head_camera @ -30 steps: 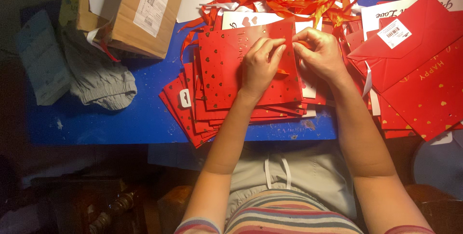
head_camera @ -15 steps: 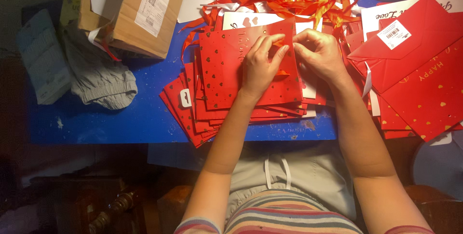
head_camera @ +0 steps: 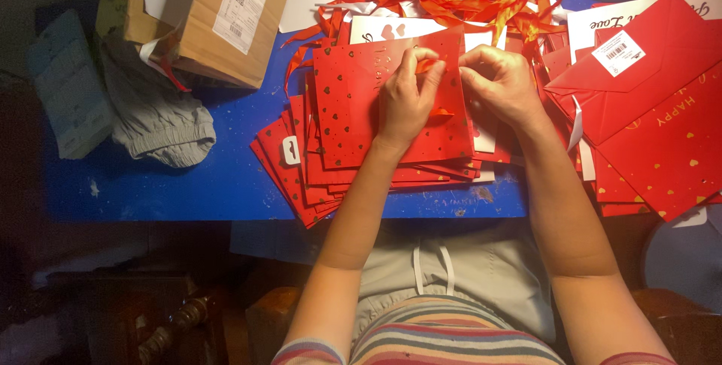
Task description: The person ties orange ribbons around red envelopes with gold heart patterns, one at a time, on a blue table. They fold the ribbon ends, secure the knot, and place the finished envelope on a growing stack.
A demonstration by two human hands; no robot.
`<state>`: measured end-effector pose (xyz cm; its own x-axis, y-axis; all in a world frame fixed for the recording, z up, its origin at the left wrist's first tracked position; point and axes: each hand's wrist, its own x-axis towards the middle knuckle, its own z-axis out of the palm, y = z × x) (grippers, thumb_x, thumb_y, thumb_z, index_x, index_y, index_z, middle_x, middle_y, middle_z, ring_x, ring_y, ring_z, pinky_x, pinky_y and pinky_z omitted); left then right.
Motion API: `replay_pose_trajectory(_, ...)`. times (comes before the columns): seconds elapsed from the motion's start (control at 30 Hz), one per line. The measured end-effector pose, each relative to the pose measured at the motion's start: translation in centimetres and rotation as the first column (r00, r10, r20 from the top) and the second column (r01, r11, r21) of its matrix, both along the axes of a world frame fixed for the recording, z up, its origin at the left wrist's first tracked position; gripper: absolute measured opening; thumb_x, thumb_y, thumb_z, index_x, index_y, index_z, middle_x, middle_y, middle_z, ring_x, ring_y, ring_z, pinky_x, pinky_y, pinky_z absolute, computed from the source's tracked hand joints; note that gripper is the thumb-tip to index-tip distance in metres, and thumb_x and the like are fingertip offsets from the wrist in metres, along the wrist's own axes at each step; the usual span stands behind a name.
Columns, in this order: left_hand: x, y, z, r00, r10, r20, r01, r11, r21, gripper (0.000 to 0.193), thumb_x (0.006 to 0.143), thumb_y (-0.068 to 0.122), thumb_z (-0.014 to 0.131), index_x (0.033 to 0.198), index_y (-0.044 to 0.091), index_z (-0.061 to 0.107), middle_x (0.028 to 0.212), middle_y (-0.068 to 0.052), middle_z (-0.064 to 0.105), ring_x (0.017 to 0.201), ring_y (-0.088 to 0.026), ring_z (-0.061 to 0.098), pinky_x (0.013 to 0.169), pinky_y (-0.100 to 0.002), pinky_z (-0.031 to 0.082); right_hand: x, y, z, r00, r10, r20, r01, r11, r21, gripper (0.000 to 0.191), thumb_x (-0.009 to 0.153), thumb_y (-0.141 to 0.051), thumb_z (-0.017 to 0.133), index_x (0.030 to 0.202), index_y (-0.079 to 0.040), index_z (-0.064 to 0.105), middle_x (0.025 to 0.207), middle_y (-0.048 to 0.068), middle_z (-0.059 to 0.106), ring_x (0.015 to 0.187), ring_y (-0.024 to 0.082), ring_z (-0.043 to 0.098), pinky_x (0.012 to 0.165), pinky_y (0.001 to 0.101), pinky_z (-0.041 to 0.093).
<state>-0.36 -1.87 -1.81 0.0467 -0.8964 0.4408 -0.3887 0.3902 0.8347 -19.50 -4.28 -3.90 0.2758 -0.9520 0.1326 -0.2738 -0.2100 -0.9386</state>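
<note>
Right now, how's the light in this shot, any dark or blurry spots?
Head view: the red paper bags and both hands, left hand and right hand, are well lit and sharp; the left edge and the area below the blue table sink into shadow.

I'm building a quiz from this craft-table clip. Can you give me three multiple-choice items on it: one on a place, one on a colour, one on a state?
1. Where is the cardboard box?
A. upper left of the table
B. on the person's lap
C. right of the red envelopes

2. What colour is the table top?
A. green
B. blue
C. white

3. What are the hands doing?
A. resting flat and apart
B. holding scissors
C. pinching at the top red bag

Answers: 1 A, it stands beside the grey cloth. 2 B, bare blue shows around the stack. 3 C, left hand and right hand meet over the top red bag, fingertips pinched.
</note>
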Motion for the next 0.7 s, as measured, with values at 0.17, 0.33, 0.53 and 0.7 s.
replay_pose_trajectory(0.17, 0.2, 0.2, 0.2, 0.996, -0.026, 0.088, 0.023, 0.999, 0.035, 0.016, 0.096, 0.02, 0.069, 0.107, 0.01, 0.064, 0.096, -0.011, 0.072, 0.078, -0.024, 0.073, 0.068, -0.034, 0.057, 0.0, -0.2, -0.5, 0.999, 0.011, 0.043, -0.011, 1.0, 0.021, 0.012, 0.1, -0.005, 0.068, 0.111, 0.001, 0.071, 0.096, 0.001, 0.072, 0.09, 0.005, 0.065, 0.079, 0.0245, 0.054)
replay_pose_trajectory(0.33, 0.1, -0.2, -0.8, 0.999, 0.018, 0.041, -0.023, 0.993, 0.118, 0.011, 0.105, 0.019, 0.063, 0.106, 0.009, 0.059, 0.093, -0.008, 0.074, 0.079, -0.022, 0.073, 0.07, -0.034, 0.055, 0.1, -0.2, -0.4, 0.998, 0.013, 0.064, -0.015, 0.999, 0.029, 0.011, 0.101, -0.005, 0.069, 0.11, 0.001, 0.071, 0.098, 0.001, 0.072, 0.091, 0.005, 0.065, 0.081, 0.0241, 0.055)
replay_pose_trajectory(0.53, -0.1, -0.2, -0.6, 0.999, 0.019, -0.028, -0.015, 0.99, 0.142, 0.02, 0.103, 0.023, 0.065, 0.116, 0.009, 0.059, 0.096, -0.006, 0.074, 0.079, -0.018, 0.074, 0.07, -0.033, 0.057, 0.0, -0.2, -0.3, 0.999, 0.007, 0.033, -0.008, 1.0, 0.019, 0.012, 0.1, -0.006, 0.069, 0.11, 0.0, 0.071, 0.098, 0.001, 0.073, 0.091, 0.005, 0.066, 0.081, 0.0244, 0.055)
replay_pose_trajectory(0.7, 0.0, 0.2, 0.3, 0.99, 0.0, 0.138, -0.006, 0.999, 0.046, 0.033, 0.097, 0.024, 0.071, 0.126, 0.01, 0.064, 0.103, -0.006, 0.07, 0.077, -0.021, 0.067, 0.071, -0.033, 0.054, 0.0, -0.3, -0.5, 1.0, -0.008, 0.006, 0.008, 1.0, 0.016, 0.013, 0.1, -0.006, 0.069, 0.111, 0.001, 0.071, 0.096, 0.002, 0.073, 0.089, 0.005, 0.065, 0.079, 0.0251, 0.054)
